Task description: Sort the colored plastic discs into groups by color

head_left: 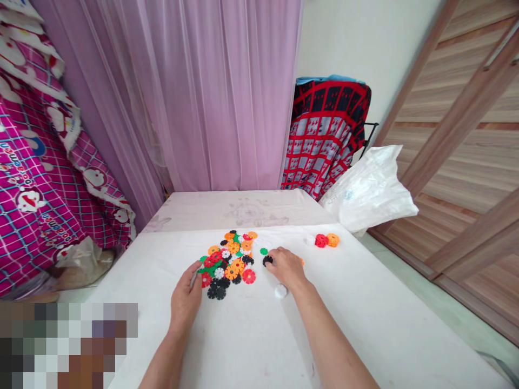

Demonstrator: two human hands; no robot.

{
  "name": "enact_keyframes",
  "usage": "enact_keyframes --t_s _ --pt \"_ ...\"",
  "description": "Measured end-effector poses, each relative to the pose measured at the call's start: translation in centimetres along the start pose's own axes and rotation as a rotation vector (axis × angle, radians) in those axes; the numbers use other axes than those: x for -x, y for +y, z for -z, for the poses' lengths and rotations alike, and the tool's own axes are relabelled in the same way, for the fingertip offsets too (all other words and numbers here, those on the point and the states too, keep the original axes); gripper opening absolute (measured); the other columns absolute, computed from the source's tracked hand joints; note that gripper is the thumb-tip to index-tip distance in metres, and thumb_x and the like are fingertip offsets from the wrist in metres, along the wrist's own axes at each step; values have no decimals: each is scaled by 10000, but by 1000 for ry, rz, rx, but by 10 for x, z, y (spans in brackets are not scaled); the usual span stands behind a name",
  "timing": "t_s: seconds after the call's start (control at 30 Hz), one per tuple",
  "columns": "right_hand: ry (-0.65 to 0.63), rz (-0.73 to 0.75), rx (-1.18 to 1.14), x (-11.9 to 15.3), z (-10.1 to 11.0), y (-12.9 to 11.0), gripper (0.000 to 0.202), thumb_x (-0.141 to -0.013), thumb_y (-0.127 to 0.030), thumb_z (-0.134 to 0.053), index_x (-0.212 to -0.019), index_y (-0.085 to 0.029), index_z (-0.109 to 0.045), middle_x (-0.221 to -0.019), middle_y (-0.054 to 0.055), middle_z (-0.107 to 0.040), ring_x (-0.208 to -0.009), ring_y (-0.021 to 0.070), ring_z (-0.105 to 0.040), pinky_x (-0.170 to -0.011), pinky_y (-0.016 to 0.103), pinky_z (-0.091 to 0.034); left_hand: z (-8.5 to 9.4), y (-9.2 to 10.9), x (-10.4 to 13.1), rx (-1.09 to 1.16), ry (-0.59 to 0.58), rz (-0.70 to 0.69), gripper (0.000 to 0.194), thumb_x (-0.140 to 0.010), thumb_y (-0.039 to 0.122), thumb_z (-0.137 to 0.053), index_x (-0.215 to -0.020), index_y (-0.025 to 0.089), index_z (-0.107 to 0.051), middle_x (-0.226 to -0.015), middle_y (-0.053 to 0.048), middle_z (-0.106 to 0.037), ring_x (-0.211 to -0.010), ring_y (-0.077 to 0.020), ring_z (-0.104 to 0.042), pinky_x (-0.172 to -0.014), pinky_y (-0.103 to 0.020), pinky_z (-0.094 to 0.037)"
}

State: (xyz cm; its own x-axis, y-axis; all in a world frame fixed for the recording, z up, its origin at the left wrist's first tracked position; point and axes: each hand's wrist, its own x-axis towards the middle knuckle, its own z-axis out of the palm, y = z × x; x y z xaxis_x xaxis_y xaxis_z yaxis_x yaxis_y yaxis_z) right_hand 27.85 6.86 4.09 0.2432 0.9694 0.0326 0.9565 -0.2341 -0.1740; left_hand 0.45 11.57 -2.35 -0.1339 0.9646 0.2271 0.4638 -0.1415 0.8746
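Observation:
My left hand [187,294] rests at the left edge of a pile of notched, flower-shaped plastic discs [234,266]. Its thumb and fingers are curved and a little apart, with no held piece plainly visible. The pile mixes orange, red, green, black and white discs, many overlapping. To the right of the pile, my right hand [287,267] has its fingertips on a black disc [267,261], which they partly cover. Just beyond those fingers lies a green disc [264,252]. A white piece [280,291] sits below the right wrist, and an orange bit shows behind the hand.
Farther right on the white-covered table [251,346] stand a red piece [321,241] and an orange piece [333,240], with a white one beside them. A white plastic bag [371,189] leans at the table's right edge. A purple curtain [227,97] hangs behind.

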Motion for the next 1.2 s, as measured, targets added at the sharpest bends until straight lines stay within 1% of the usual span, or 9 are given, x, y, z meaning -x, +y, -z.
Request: enact_keyframes --t_s 0.13,0.23,0.4,0.5,0.63,0.83,0.93,1.07,1.2 --pt "9 1 -12 1 -1 2 242 -862 -295 -543 -1047 -241 -689 -1078 55 -665 -1002 193 -623 -777 276 -422 0 2 0 -1 2 2 362 -837 312 -492 -1139 235 -675 -1207 -49 -700 -1166 -218 -619 -1061 -392 -438" --pt "45 16 -49 2 1 -2 287 -873 -254 -525 -1116 -251 -677 -1121 55 -660 -1037 189 -603 -826 277 -423 1 2 0 -7 7 -15 361 -842 302 -484 -1141 241 -676 -1211 -43 -699 -1162 -217 -620 -1051 -389 -446" --pt "69 171 -111 -2 -3 -25 287 -872 -206 -524 -1105 -249 -685 -1117 41 -693 -1106 196 -549 -902 281 -398 2 1 0 -17 1 -45 366 -841 297 -491 -1155 243 -672 -1185 -40 -711 -1150 -216 -626 -1042 -389 -455" --pt "45 225 -92 -9 -10 -38 221 -862 -247 -564 -1043 -240 -692 -1045 45 -713 -1076 213 -546 -868 296 -391 1 1 0 -16 -2 -35 368 -844 305 -487 -1155 236 -671 -1201 -43 -705 -1153 -217 -626 -1046 -391 -453" --pt "9 223 -61 -17 -17 -47 182 -867 -252 -564 -1002 -228 -685 -1024 52 -715 -1029 209 -556 -833 300 -374 0 0 0 -2 7 -44 349 -837 297 -493 -1127 250 -682 -1215 -33 -701 -1162 -211 -623 -1050 -379 -450" --pt "6 215 -75 -17 -14 -54 190 -834 -220 -577 -997 -220 -675 -1033 50 -712 -1004 205 -569 -826 298 -368 -1 -1 0 -14 -3 -54 354 -832 312 -506 -1138 258 -677 -1231 -29 -693 -1173 -212 -617 -1066 -386 -436" --pt "47 165 -122 -15 -7 -44 205 -821 -248 -593 -1007 -221 -673 -1023 41 -713 -996 203 -574 -836 292 -377 -1 -1 -1 -13 -8 -52 352 -830 307 -506 -1134 259 -676 -1229 -34 -694 -1169 -217 -619 -1062 -398 -441" --pt "132 30 -222 -7 0 -12 222 -836 -258 -576 -1036 -240 -670 -1068 19 -708 -1007 186 -584 -851 277 -391 0 1 0 -15 -15 -63 348 -834 312 -500 -1132 258 -672 -1236 -32 -690 -1176 -213 -615 -1066 -393 -437" --pt "150 -74 -253 1 -1 15 219 -851 -277 -575 -1041 -250 -681 -1085 14 -699 -1006 180 -595 -833 275 -407 1 2 0 -28 -20 -68 357 -840 312 -489 -1142 247 -670 -1251 -39 -682 -1186 -213 -608 -1078 -392 -424"
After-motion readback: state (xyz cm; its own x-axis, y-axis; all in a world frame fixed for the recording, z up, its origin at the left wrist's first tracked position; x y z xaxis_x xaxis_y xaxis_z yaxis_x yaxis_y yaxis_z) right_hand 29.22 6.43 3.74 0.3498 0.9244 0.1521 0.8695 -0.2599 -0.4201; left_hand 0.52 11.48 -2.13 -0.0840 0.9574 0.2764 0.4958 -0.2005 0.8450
